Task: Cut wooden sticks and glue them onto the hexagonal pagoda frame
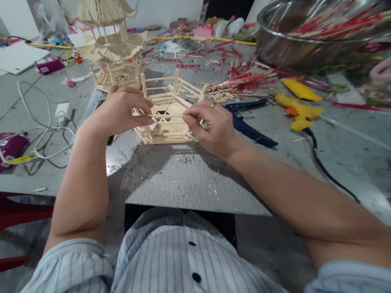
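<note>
Both of my hands pinch the ends of a thin wooden stick (pixel 167 116), held level over the near side of a six-sided wooden stick frame (pixel 172 138). My left hand (pixel 126 108) has its fingertips on the stick's left end. At the right end, my right hand (pixel 211 125), with a ring on one finger, grips it between thumb and forefinger. Short upright posts and low railings rise from the frame. Just behind stands a taller tiered pavilion model (pixel 110 48) of the same sticks, with a pointed roof.
To the right lie dark blue cutters (pixel 253 131) and a yellow glue gun (pixel 296 112) with a black cord. A steel basin (pixel 275 40) holds red-wrapped sticks. A white charger (pixel 63 113) with cable and a purple packet (pixel 2 150) are at left. A red stool (pixel 10 215) stands beside the table.
</note>
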`<action>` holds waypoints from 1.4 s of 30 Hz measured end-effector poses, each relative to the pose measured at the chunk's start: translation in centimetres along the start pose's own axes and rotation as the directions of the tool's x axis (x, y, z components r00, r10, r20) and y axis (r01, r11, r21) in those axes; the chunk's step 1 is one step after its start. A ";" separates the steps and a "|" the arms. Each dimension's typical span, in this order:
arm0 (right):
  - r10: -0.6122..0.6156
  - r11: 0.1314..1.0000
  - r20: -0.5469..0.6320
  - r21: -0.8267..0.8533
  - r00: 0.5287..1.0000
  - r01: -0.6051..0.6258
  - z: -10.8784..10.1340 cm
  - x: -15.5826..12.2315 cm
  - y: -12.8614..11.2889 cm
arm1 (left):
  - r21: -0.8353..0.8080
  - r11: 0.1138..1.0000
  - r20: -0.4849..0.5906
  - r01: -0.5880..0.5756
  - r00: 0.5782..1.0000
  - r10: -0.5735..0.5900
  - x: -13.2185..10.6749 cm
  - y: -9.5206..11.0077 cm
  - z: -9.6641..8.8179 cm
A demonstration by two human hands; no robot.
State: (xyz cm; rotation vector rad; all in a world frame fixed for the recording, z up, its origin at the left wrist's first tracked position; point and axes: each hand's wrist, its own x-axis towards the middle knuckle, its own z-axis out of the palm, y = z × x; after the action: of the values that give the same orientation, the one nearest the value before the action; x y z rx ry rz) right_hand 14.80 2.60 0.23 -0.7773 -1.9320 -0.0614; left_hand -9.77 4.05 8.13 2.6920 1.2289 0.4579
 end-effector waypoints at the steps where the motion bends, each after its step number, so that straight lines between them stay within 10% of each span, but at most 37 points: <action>1: 0.003 1.000 0.006 0.006 1.000 -0.003 0.0 0.0 0.0 | 0.003 1.000 -0.001 0.000 1.000 0.000 0.0 0.0 0.0; 42: 0.084 0.996 0.120 0.015 0.989 -0.086 -0.5 -0.4 1.1 | 0.009 1.000 -0.058 -0.004 0.998 0.005 1.1 2.3 1.2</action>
State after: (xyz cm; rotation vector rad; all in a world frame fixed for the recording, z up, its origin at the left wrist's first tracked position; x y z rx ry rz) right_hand 15.91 3.14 -0.21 -0.8657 -2.0061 0.0579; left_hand -7.09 3.36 7.76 2.7079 1.2426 0.5363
